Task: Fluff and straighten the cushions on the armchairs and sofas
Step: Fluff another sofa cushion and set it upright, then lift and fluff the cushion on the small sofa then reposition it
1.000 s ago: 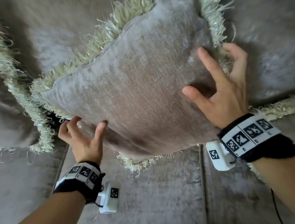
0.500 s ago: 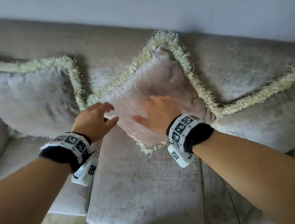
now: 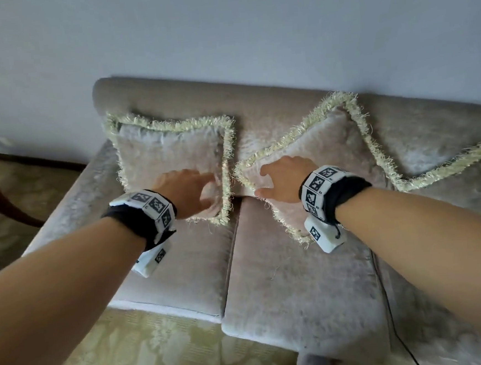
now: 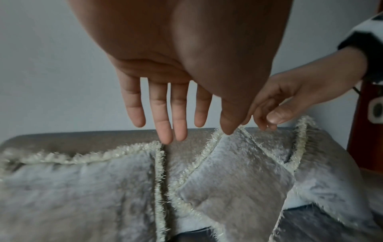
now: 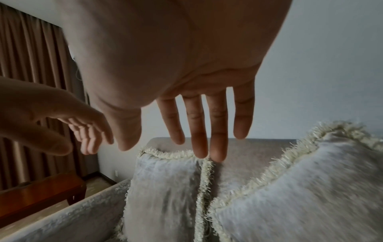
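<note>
Half a second ago both hands were on the middle cushion; a second ago they held it close to the head camera. Now the left hand (image 3: 186, 191) and the right hand (image 3: 283, 179) have come off it and hang in front of the sofa (image 3: 299, 287), fingers straight and spread, holding nothing. The wrist views show open air between the fingertips and the fabric.

The middle cushion (image 3: 326, 158), grey velvet with a pale fringe, has been set back against the sofa's backrest. It stands on one corner, diamond-wise, tilted against its neighbours instead of square. The left cushion (image 3: 171, 156) sits upright and square beside it, their fringes nearly touching. A third cushion (image 3: 444, 149) at the right edge lies partly behind the middle one and is cut off by the frame.

Judging from this, the plumping of the middle cushion is done, but straightening is not: it probably still needs turning onto a flat edge. The left hand, now in front of the left cushion, suggests that cushion may be next.
</note>
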`<state>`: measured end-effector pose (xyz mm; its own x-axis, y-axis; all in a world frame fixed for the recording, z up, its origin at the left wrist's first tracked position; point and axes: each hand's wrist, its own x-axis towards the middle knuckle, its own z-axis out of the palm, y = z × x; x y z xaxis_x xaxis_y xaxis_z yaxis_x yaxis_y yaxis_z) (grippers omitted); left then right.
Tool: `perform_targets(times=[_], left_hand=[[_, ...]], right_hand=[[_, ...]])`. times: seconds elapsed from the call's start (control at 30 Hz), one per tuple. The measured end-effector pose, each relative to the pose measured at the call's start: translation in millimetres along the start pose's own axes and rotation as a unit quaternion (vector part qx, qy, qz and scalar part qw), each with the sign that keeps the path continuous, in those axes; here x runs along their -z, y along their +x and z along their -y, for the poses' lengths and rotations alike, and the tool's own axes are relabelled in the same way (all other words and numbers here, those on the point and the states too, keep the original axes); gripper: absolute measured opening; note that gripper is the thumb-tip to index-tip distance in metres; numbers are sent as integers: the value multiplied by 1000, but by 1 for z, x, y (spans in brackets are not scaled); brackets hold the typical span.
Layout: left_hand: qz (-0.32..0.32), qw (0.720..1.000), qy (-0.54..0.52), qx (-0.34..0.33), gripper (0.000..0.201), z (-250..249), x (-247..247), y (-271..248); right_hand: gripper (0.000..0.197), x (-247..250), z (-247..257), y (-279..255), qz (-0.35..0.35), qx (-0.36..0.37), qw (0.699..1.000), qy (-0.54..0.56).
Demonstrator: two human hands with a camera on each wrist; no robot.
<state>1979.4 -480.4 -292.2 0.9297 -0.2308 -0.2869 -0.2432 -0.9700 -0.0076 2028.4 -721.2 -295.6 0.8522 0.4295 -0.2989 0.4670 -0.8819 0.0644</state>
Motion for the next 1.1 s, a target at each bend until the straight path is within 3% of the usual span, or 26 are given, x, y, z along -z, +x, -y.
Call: perform_targets(times=[0.2, 0.4, 0.93, 1.1], left_hand=[[-7, 999, 45, 16, 49, 86, 24, -70], [-11, 998, 58, 18, 50, 140, 34, -75], [45, 999, 11, 10, 49, 294, -19, 74], [43, 996, -79, 3, 60, 336, -63, 117]], right_hand=[[60, 43, 90, -6, 0, 10, 1000, -13], [54, 67, 143, 22, -12, 46, 999, -5], [64, 25, 172, 223, 59, 44, 995, 64], [66, -10, 171, 264, 21, 9, 991, 135]])
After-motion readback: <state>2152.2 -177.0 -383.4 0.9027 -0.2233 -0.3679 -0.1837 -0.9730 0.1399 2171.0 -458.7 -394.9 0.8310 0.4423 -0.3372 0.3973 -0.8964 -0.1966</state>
